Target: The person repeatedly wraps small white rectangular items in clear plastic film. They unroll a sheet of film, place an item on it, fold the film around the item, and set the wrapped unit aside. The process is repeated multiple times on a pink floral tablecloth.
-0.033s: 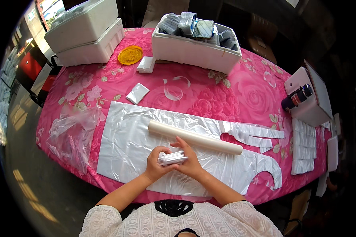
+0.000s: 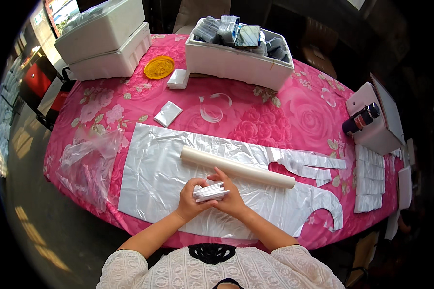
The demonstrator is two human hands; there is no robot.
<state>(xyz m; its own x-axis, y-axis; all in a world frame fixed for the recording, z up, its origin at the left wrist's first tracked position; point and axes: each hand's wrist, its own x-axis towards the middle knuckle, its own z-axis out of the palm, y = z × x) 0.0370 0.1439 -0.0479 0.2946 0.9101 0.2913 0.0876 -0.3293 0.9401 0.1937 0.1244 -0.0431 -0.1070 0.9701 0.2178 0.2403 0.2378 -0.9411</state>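
Observation:
Between my two hands is a small stack of white folded sheets (image 2: 210, 193), its layered edges showing. My left hand (image 2: 190, 202) is closed round its left side, with the fingertips partly hidden. On the other side my right hand (image 2: 233, 198) grips the stack, thumb and fingers wrapped along it. Both hands are over a white plastic apron (image 2: 154, 168) spread flat, its neck loop and straps toward the right. Just beyond the hands, a cream-coloured tube (image 2: 238, 168) lies slantwise on the apron.
A pink floral cloth (image 2: 246, 118) covers the table. Foam boxes (image 2: 238, 62) stand at the back, one full of packets. A yellow dish (image 2: 159, 67), folded silvery packet (image 2: 168, 113), clear plastic bag (image 2: 89, 166), dark bottle (image 2: 361, 118) and white packets (image 2: 370, 178) lie around.

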